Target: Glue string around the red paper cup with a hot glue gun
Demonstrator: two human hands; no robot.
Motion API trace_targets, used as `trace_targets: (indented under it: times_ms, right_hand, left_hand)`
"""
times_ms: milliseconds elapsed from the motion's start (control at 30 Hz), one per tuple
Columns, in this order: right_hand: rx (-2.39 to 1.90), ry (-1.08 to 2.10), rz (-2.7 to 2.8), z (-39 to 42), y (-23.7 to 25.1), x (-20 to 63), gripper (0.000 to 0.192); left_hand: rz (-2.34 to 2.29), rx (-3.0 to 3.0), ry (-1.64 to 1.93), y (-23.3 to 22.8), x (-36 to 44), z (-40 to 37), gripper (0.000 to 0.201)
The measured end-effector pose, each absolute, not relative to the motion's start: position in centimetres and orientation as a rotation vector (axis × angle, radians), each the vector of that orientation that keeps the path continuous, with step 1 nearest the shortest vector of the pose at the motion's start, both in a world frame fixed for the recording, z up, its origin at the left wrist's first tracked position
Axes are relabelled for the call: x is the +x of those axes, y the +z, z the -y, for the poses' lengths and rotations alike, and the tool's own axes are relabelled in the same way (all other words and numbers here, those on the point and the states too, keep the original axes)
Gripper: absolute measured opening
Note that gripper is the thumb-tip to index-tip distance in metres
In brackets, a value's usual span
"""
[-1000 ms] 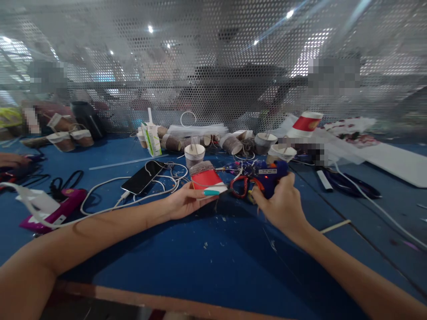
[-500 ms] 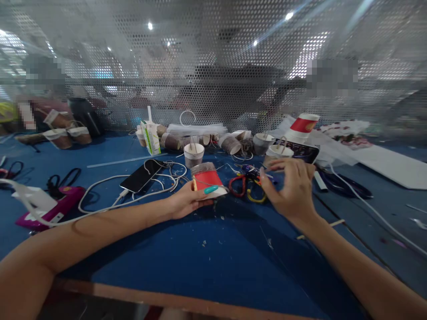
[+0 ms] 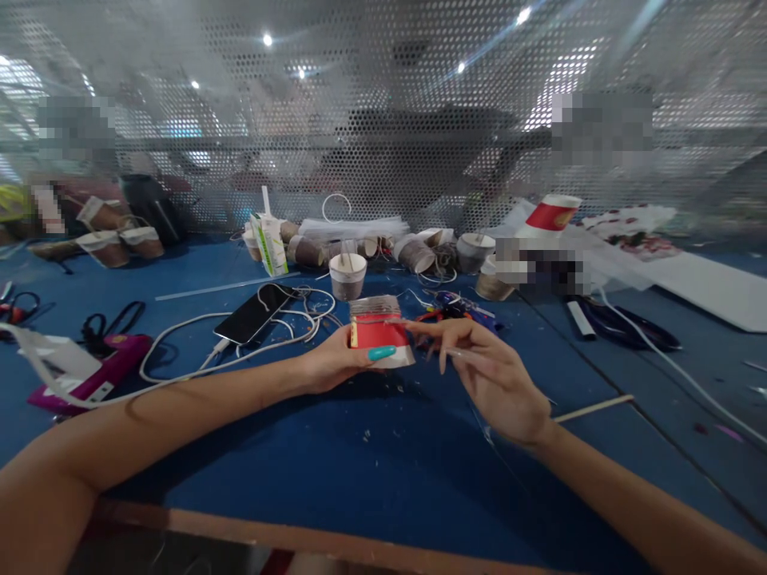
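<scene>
My left hand (image 3: pixel 335 357) is closed round a red and white paper cup (image 3: pixel 383 334), the thumb with its teal nail lying across the side. The cup is tilted onto its side, and rows of greyish cord (image 3: pixel 375 306) are wound about one end. A loose strand crosses the red part. Just to the right, my right hand (image 3: pixel 485 371) has its fingers stretched and apart, the index fingertip at the cup's edge by that strand. Whether it touches the strand, I cannot tell. Behind these fingers lies a cluster of tools (image 3: pixel 459 306), partly hidden.
A cord-wrapped cup (image 3: pixel 347 279) stands behind the held one, with more wrapped cups (image 3: pixel 413 255) along the mesh screen. A phone (image 3: pixel 255 313) with a white cable lies left, near a magenta glue gun (image 3: pixel 129 359). A thin stick (image 3: pixel 593 409) lies right; a red-banded cup (image 3: pixel 552 216) stands behind.
My right hand has moved left and toward me, from beside the tools to the cup's edge, its fingers stretching out. The cup has turned a little more level in my left hand.
</scene>
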State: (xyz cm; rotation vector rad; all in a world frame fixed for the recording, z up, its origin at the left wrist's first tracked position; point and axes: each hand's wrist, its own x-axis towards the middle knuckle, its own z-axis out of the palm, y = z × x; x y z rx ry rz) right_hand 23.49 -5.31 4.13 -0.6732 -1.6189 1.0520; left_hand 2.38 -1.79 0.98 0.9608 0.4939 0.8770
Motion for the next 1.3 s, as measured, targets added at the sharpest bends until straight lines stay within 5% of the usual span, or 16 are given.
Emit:
trace_targets:
  times_ms: [267, 567, 867, 1100, 1300]
  right_hand:
    - [-0.822, 0.767, 1.232, 2.7, 3.4, 24.9, 0.021]
    - [-0.65, 0.572, 2.126, 6.2, 4.4, 23.8, 0.025]
    - [-0.735, 0.583, 1.547, 4.7, 3.6, 24.3, 0.036]
    - [-0.676, 0.253, 2.158, 6.7, 3.3, 23.2, 0.024]
    - [-0.75, 0.288, 2.064, 6.4, 3.3, 23.6, 0.028]
  left_hand:
    - [-0.564, 0.972, 0.861, 1.0, 2.4, 1.8, 0.077]
    - [-0.591, 1.123, 0.895, 1.7, 3.0, 2.6, 0.066]
    - [-0.646, 1.137, 0.939, 1.8, 3.2, 2.9, 0.049]
    - [-0.799, 1.134, 1.131, 1.0, 3.8, 3.0, 0.059]
    - [-0.871, 1.079, 1.148, 1.3, 3.8, 3.1, 0.055]
